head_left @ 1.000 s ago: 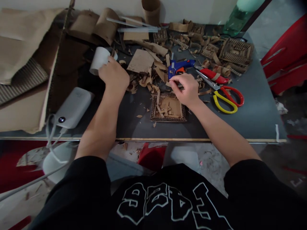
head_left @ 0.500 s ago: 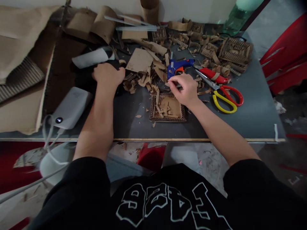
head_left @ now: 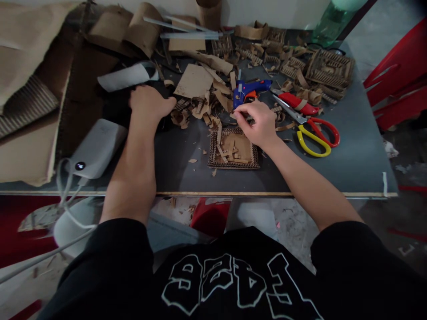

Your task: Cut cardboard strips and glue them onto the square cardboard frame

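Two hands on surface (head_left: 333,164): we see left hand (head_left: 148,103) has released white roll (head_left: 125,76), now lying beside it, fingers clenched empty. Right hand (head_left: 258,122) fingers keep pinching cardboard strip (head_left: 240,116) above cardboard tray (head_left: 233,150).

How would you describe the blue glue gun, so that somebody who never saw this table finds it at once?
Start from the dark grey table and find the right hand near its middle. Just beyond its fingertips lies the glue gun, among brown cardboard scraps. It is the only blue thing there, with an orange trigger; the scissors to its right have red and yellow handles.
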Demonstrator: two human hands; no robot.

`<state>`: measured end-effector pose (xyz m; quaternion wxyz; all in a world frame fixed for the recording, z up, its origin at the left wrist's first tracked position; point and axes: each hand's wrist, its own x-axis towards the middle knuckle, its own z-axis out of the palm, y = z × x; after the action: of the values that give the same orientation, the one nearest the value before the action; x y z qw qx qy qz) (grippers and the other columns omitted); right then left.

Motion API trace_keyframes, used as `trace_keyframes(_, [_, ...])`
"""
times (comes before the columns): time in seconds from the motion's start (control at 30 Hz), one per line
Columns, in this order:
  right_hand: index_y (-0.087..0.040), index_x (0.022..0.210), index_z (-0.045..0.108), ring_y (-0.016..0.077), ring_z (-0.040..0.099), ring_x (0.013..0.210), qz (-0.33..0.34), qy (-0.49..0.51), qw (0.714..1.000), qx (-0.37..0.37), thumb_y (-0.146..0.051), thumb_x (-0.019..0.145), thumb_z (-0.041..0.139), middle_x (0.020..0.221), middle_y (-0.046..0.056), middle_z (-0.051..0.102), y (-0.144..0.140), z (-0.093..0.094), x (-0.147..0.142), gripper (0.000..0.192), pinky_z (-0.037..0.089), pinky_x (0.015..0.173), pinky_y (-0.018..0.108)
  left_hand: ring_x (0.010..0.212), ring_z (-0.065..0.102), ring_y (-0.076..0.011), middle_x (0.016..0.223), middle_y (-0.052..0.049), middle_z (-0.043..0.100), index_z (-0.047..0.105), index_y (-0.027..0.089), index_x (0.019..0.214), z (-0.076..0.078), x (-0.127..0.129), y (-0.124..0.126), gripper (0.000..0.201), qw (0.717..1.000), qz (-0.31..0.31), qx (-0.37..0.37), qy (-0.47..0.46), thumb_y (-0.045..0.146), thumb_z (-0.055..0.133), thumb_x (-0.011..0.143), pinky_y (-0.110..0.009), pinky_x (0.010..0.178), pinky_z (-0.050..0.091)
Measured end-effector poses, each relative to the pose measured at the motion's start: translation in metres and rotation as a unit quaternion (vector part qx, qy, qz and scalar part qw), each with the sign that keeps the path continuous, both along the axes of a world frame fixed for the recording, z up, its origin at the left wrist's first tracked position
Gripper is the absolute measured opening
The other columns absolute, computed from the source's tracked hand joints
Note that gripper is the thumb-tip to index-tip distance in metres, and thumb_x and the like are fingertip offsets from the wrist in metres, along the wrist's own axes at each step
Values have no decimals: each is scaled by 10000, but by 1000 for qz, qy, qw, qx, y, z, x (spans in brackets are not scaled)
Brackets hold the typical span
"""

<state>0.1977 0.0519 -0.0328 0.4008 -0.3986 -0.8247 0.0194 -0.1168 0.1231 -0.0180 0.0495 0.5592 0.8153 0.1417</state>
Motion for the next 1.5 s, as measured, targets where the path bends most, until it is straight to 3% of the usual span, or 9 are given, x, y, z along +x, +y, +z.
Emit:
trace_keyframes(0.1, [-231,988,753,229,720,875,-3,-3,1000,8,-473,1064,390,933,72,780,0,0,-1,443,577,877,438,1273,498,-530,1322,-290,664,665,17,1112,-7,-9,5,696,999,-39,16,-28,505,779,628,-752,1097,312])
trace_keyframes(0.2, [-217,967,755,221,720,830,4,11,1000,25,-467,1066,399,899,73,783,0,1,-1,447,576,833,418,1336,463,-529,1398,-330,599,619,-59,1210,2,-5,0,751,999,-28,-16,-30,430,774,662,-711,1144,292])
trace_keyframes(0.33, [-206,951,755,212,725,814,6,16,999,45,-448,1064,412,885,68,788,0,1,-1,435,572,813,402,1332,491,-520,1501,-340,505,176,-102,1571,25,22,-18,1195,997,27,-6,-75,215,831,623,-695,1125,304])
trace_keyframes(0.43, [-214,950,760,212,732,821,3,15,998,53,-437,1063,421,891,61,795,1,1,-1,421,571,810,396,1501,296,-531,1689,-310,190,78,-79,1608,34,47,-31,1161,995,31,43,-83,184,784,725,-733,1174,238])
trace_keyframes(0.5, [-213,959,764,209,733,811,4,20,998,64,-427,1061,436,883,60,796,1,1,-1,404,570,794,385,1507,316,-460,1671,-237,310,226,8,1612,33,62,-39,904,987,-50,134,-66,195,662,842,-703,1203,237])
trace_keyframes(0.6, [-215,984,761,210,736,829,3,22,998,59,-434,1062,441,898,64,796,0,1,0,396,568,800,381,1232,576,-315,1296,-119,694,647,205,1334,22,83,-51,434,932,-275,225,-76,382,537,953,-533,1100,427])
trace_keyframes(0.77, [-216,989,739,217,733,861,8,22,999,40,-451,1066,432,920,68,790,-3,5,1,394,561,832,390,1013,731,-199,1103,-63,796,754,239,1167,0,108,-67,480,840,-454,219,-200,547,412,1031,-360,923,561])
trace_keyframes(1.03, [-213,946,731,197,720,797,17,47,998,49,-442,1062,456,864,54,778,-6,10,-1,376,543,774,354,929,778,-173,1029,-42,822,800,285,1084,-6,107,-66,451,818,-458,243,-250,620,516,984,-314,835,604])
trace_keyframes(1.5, [-204,1026,801,207,769,775,1,46,995,94,-392,1030,564,886,57,820,-9,2,-7,302,586,727,332,826,760,-149,930,-10,827,815,267,979,-4,116,-81,234,848,-380,295,-224,326,588,974,-298,811,605])
